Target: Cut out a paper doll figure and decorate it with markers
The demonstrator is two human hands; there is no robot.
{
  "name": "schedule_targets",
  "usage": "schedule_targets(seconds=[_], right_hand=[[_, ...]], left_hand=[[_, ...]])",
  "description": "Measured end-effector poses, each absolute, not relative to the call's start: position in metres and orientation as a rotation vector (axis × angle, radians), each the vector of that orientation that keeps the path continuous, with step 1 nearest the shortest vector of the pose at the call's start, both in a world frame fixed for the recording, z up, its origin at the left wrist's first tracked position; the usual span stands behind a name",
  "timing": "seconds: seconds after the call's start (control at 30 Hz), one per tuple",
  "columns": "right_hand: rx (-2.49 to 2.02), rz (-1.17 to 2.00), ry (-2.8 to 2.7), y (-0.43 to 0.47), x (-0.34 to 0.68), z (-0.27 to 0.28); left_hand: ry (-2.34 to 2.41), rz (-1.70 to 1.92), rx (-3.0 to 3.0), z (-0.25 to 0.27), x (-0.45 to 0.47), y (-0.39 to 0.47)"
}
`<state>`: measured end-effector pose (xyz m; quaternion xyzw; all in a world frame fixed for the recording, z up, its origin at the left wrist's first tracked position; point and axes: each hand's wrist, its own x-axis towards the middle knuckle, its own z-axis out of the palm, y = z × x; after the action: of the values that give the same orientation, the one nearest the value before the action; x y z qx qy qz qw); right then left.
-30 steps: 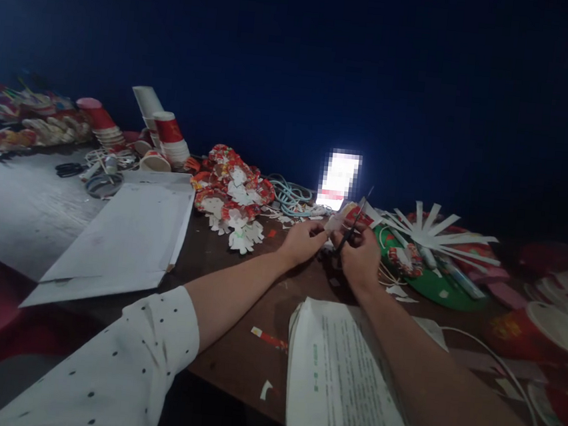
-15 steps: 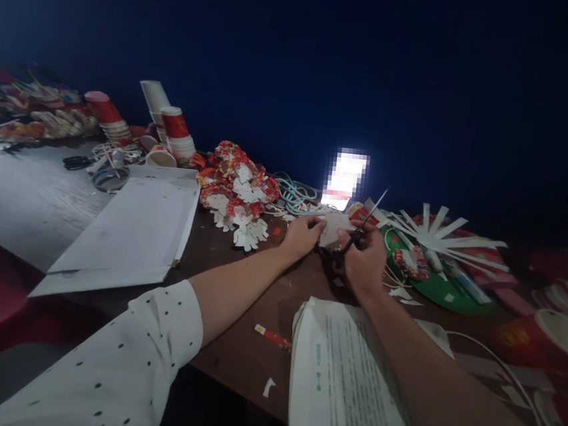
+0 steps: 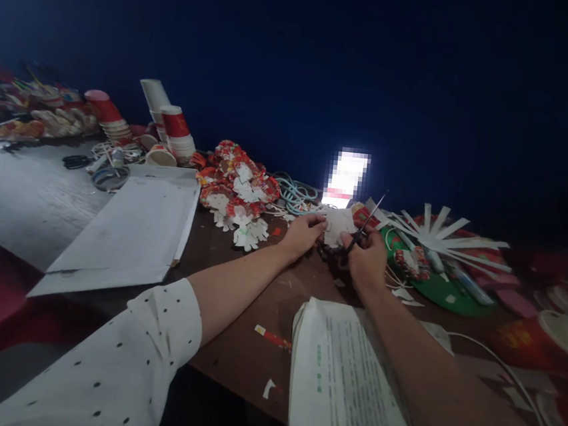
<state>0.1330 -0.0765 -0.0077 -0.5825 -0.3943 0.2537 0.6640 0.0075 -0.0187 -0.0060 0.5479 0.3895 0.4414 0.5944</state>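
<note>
Between my two hands is a small white piece of paper (image 3: 336,225), its left edge pinched by my left hand (image 3: 304,236). My right hand (image 3: 367,256) is closed around a pair of scissors (image 3: 361,229), whose blades point up and away to the right. The right fingertips also touch the paper's right side. How far the scissor blades are apart I cannot make out. To the left lies a heap of cut red and white paper pieces (image 3: 239,188). A glowing phone (image 3: 345,179), blurred out, leans just beyond the paper.
An open printed book (image 3: 343,373) lies in front of me on the brown table (image 3: 237,329). Left are a white board (image 3: 127,225) and stacked paper cups (image 3: 176,132). At right, a strip-cut paper cup (image 3: 442,238) sits by a green disc (image 3: 456,303). Paper scraps and cords lie around.
The white paper has turned slightly and shows more of its face. My right hand and the scissors have shifted a little, with the scissor tips slightly lower.
</note>
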Motion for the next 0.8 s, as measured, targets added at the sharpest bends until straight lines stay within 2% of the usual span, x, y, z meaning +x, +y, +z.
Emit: schedule_targets(seconds=[0.8], right_hand=[[-1.348, 0.543, -0.858, -0.081, 0.128, 0.000]], left_hand=[[0.807, 0.955, 1.102, -0.002, 0.006, -0.018]])
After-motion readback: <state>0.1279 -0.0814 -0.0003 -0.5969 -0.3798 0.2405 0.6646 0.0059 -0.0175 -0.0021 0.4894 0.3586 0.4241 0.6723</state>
